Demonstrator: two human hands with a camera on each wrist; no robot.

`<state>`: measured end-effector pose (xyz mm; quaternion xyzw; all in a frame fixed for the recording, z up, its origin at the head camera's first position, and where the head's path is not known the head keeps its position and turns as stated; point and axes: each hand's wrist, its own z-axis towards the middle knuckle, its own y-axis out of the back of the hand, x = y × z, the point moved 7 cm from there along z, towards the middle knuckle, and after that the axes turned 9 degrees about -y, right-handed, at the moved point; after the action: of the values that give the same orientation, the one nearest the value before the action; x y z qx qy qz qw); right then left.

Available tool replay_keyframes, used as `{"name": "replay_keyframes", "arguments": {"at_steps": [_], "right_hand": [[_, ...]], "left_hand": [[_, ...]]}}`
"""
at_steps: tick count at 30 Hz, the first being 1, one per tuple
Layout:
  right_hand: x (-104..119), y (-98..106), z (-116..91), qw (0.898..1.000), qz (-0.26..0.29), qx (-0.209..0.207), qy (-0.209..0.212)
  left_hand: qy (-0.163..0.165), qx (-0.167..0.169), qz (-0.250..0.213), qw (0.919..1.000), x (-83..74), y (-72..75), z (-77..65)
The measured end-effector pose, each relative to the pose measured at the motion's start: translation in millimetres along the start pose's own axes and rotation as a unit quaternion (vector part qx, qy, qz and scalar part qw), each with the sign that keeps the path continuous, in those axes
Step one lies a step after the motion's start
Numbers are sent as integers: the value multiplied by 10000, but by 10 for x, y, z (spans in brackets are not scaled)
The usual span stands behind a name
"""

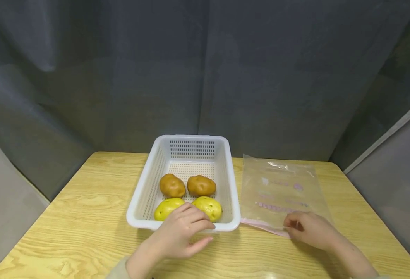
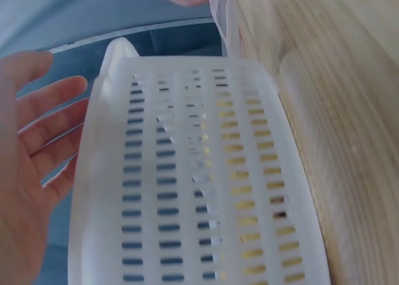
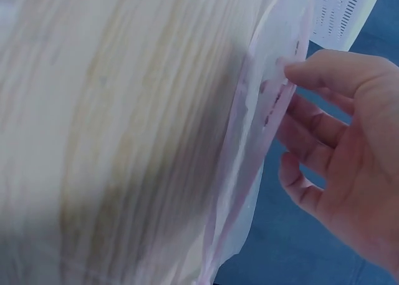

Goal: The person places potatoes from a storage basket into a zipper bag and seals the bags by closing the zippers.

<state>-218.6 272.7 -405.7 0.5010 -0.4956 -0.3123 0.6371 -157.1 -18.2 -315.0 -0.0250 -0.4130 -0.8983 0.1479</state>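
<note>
My left hand [image 1: 181,234] hovers at the near rim of a white slotted plastic basket [image 1: 235,195], fingers loosely extended and nothing in them. In the left wrist view that hand [image 2: 43,141] lies beside the basket wall [image 2: 181,173]. Inside are two brown potatoes [image 1: 201,186] and, nearer me, two yellow potatoes [image 1: 210,209], one partly covered by the hand in the head view. To the right, my right hand [image 1: 311,229] pinches the pink-edged mouth of a clear zip bag [image 1: 278,186]. Thumb and fingertips [image 3: 297,74] meet at the bag's edge in the right wrist view.
A light wooden table [image 1: 86,217] carries the basket and the flat bag side by side. Dark grey curtain [image 1: 156,69] hangs along the table's back edge. Pale panels [image 1: 393,186] stand off both sides.
</note>
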Motion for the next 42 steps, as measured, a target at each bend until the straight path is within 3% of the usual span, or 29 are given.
{"name": "replay_keyframes", "arguments": {"at_steps": [5,14,21,29,36,42], "right_hand": [[47,60,-14,9992,-155,-322,162],[60,127,-6,9948,-564,-829,-197],[95,159,3,9939,-545,-795,-538],[174,215,-8,9935,-388,-969,-463],[239,320,-46,9889,-429,-1373,-361],[274,383,-70,9853,-485,-1619,-252]], "left_hand": [[-239,21,114,9996,-41,-38,78],[-487,91,437,9978,-90,-88,229],[-622,139,229,9977,-193,-204,295],[-646,99,49,9979,-324,-304,369],[-568,690,-129,9959,-461,-519,402],[-606,926,49,9938,-549,-657,426]]}}
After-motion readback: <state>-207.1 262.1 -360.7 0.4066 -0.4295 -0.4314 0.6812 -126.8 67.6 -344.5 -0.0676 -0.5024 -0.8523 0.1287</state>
